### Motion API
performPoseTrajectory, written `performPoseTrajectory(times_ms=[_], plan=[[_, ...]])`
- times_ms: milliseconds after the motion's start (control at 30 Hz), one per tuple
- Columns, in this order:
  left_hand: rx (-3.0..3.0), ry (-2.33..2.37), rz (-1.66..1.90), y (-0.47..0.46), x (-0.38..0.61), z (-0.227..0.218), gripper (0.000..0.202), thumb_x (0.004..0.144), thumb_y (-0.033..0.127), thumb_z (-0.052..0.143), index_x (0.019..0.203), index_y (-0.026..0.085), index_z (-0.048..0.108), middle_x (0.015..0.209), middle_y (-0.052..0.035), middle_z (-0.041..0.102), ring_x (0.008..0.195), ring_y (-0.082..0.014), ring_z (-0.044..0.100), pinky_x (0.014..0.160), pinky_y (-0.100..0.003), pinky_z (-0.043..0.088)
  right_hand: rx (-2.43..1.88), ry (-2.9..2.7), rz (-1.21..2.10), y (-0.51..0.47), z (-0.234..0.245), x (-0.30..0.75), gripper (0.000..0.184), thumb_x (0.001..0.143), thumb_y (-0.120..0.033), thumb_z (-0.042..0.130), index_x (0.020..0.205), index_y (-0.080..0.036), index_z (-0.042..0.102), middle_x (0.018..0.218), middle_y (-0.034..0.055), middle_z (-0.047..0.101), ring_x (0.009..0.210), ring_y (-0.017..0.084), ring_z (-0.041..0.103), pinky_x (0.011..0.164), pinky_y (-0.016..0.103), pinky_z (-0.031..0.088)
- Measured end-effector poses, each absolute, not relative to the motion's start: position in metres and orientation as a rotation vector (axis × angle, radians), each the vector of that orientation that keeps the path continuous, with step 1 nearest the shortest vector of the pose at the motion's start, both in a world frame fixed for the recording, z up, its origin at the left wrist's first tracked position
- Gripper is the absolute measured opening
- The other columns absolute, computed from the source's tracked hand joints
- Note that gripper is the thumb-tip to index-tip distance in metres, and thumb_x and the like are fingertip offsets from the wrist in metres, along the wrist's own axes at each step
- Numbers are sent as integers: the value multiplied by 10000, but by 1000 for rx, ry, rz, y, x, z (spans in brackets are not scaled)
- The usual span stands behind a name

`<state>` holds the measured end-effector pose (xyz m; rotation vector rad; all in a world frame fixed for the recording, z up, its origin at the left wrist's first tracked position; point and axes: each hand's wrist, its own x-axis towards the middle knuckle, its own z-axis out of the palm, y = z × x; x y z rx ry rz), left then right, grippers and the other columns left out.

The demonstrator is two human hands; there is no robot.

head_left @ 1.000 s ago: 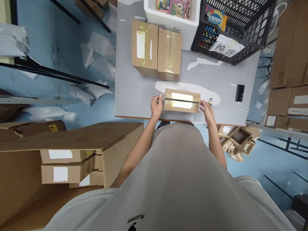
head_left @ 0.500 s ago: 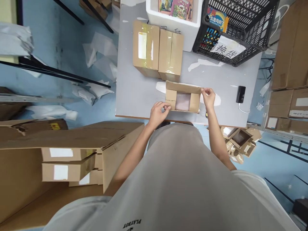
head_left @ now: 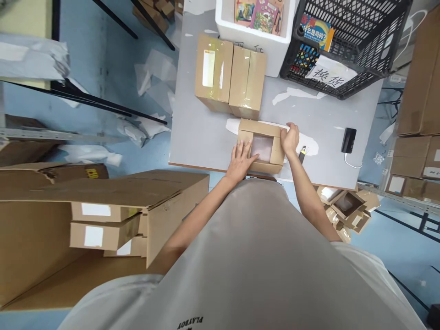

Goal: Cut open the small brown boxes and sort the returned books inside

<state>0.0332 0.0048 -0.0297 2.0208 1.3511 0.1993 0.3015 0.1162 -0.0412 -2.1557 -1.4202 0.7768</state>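
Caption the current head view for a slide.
Left hand and right hand touch an open cardboard box on a gray table, two taped cartons behind it.

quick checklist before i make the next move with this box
1. Box open on top: ok, the opening faces up.
2. Left hand on the box: ok, spread over its left side.
3. Right hand on the box: ok, at its right end.
4. Small tool well away from hands: not ok, close beside the right wrist.
5. Contents identified: cannot tell, only a pale surface shows inside.
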Motion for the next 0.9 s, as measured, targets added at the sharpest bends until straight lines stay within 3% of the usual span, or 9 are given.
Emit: performPoseTrajectory(times_ms=[67, 167, 300, 433, 533, 667, 900], plan=[[2048, 1341, 197, 8, 34, -29, 559, 967, 209, 761, 1518, 301, 735, 1948, -88, 199, 1822, -423, 48, 1446, -763, 52, -2080, -1578, 697, 105, -25, 294, 408, 1099, -314, 524, 1463, -207, 675, 1596, 203, 596, 1526, 376, 500, 1336, 607, 397], [2084, 1371, 182, 8, 27, -26, 606, 927, 231, 822, 1522, 281, 722, 1951, -106, 162, 1820, -426, 11, 1443, -770, 23, -1944, -1872, 717, 79, -4, 278, 402, 1144, -265, 437, 1398, -250, 748, 1566, 149, 641, 1454, 365, 537, 1278, 551, 470], [2105, 1438, 167, 2, 13, -14, 752, 828, 214, 931, 1539, 282, 695, 1957, -140, 76, 1808, -471, -33, 1424, -799, 27, -1840, -2228, 901, 40, 3, 256, 354, 1127, -242, 517, 1331, -217, 806, 1440, 163, 743, 1345, 388, 584, 1192, 561, 531], [2027, 1567, 228, -7, -7, 5, 727, 859, 359, 968, 1530, 332, 687, 1967, -103, 52, 1806, -508, -19, 1410, -819, 76, -1864, -2265, 912, 9, 9, 261, 375, 1110, -231, 558, 1401, -213, 794, 1520, 166, 725, 1356, 403, 579, 1202, 595, 518], [1919, 1723, 299, -11, -28, 12, 710, 904, 545, 931, 1520, 301, 675, 1966, -135, 44, 1801, -536, -28, 1406, -806, 96, -1904, -2152, 820, -12, 23, 285, 403, 1142, -343, 562, 1476, -243, 765, 1626, 142, 667, 1356, 400, 587, 1233, 599, 501], [1824, 1824, 338, -10, -47, 4, 823, 911, 712, 868, 1541, 244, 621, 1947, -237, 57, 1791, -565, -38, 1378, -835, 110, -2105, -1890, 713, -36, 28, 319, 465, 1101, -511, 682, 1476, -250, 770, 1608, 174, 672, 1350, 406, 595, 1234, 614, 501], [1824, 1719, 244, 5, -37, -21, 786, 886, 614, 912, 1496, 210, 623, 1923, -270, 150, 1791, -560, 34, 1388, -805, 145, -2229, -1749, 693, -37, -7, 327, 542, 1029, -510, 791, 1467, -192, 763, 1594, 206, 688, 1366, 400, 602, 1225, 630, 508]])
